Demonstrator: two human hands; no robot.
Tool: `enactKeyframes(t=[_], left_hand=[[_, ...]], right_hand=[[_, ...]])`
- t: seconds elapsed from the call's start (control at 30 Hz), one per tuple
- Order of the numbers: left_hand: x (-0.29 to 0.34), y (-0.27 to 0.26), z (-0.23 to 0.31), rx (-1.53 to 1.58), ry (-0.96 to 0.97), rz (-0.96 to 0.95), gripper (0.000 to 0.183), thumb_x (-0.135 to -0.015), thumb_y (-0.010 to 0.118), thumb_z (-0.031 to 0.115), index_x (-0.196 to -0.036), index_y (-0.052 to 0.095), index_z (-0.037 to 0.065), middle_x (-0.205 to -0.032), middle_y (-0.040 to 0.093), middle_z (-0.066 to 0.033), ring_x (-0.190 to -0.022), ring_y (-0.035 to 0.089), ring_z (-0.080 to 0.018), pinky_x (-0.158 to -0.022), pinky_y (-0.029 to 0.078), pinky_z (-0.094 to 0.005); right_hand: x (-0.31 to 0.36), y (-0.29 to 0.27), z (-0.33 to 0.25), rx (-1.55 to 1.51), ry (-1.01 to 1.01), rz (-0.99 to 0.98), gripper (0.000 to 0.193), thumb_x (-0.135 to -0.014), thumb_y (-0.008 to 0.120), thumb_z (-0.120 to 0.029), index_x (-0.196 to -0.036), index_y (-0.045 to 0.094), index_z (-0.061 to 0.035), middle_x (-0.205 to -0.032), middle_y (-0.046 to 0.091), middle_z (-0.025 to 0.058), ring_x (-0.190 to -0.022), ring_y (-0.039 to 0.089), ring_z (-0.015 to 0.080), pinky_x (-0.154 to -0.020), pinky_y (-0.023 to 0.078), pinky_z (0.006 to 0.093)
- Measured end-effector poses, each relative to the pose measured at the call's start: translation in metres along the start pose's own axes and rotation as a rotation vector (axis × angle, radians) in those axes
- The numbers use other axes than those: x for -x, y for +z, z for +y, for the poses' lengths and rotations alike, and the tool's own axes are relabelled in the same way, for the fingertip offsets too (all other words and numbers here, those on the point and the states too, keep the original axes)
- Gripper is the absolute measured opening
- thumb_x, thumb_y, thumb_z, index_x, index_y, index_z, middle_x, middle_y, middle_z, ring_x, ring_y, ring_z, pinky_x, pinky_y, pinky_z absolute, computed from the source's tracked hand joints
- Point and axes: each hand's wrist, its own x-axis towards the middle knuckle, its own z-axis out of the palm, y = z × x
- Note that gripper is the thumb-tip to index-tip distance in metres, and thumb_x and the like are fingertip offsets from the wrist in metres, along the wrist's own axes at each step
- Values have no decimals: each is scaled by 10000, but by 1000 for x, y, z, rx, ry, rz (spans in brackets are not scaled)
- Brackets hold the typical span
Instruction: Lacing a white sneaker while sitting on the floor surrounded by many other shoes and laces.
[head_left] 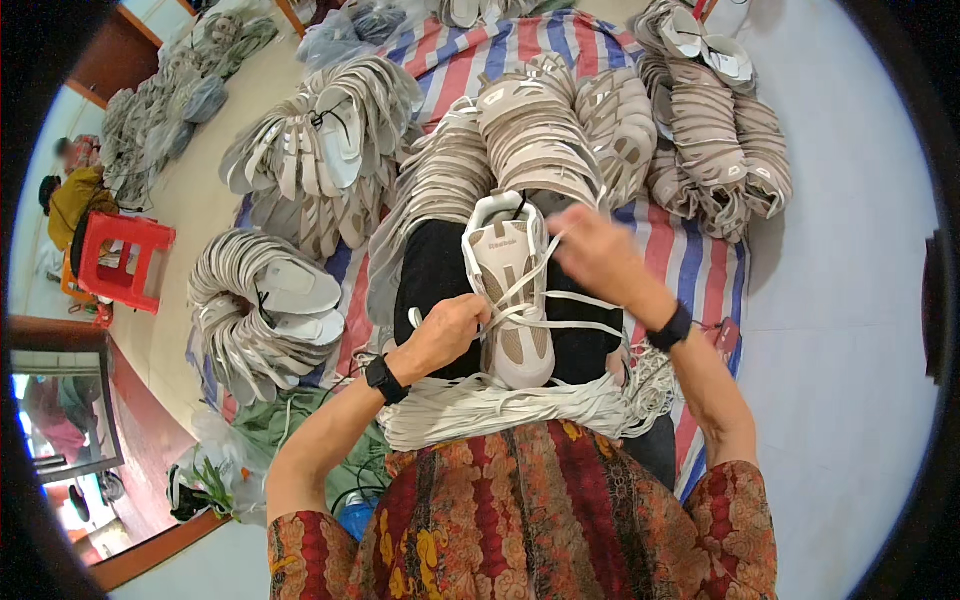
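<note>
A beige and white shoe upper lies in front of me over black cloth, its toe toward me. Crossed white shoelace runs through its lower eyelets, with loose strands trailing to the right. Closed at the upper's left edge, my left hand pinches the lace. My right hand, somewhat blurred, is raised beside the upper's right side near the collar. A strand of lace runs taut up to its closed fingers. Black bands circle both wrists.
Stacked shoe uppers fan out beyond, with more bundles at left and others at right. A striped sheet lies beneath. A hank of white laces rests across my lap. A red stool stands far left.
</note>
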Motion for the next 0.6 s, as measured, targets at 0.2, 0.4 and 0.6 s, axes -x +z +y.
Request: enactKeyframes(t=[0.2,0.4,0.6], left_hand=[[-5,5,3,-51,-16,-36,107,-723,472,-75,-798,498,-2,-723,540,-144,-675,564,-311,-605,457,-353],[-4,5,4,-73,41,-47,72,-735,485,-59,-780,498,-6,-718,549,-139,-663,573,-291,-599,464,-343],[-7,11,21,298,-374,-24,80,-805,524,-19,-820,460,26,-722,555,-61,-628,590,-149,-537,484,-276]], right_hand=[[7,43,-30,-22,-243,-186,157,-680,575,-105,-817,538,-40,-817,530,86,-719,569,226,-555,467,328],[-11,-3,81,-138,330,406,106,-744,554,-122,-755,612,-34,-703,595,125,-604,587,258,-537,461,341],[16,-22,131,158,283,216,229,-713,535,-59,-921,622,-22,-811,625,134,-729,589,307,-674,474,373]])
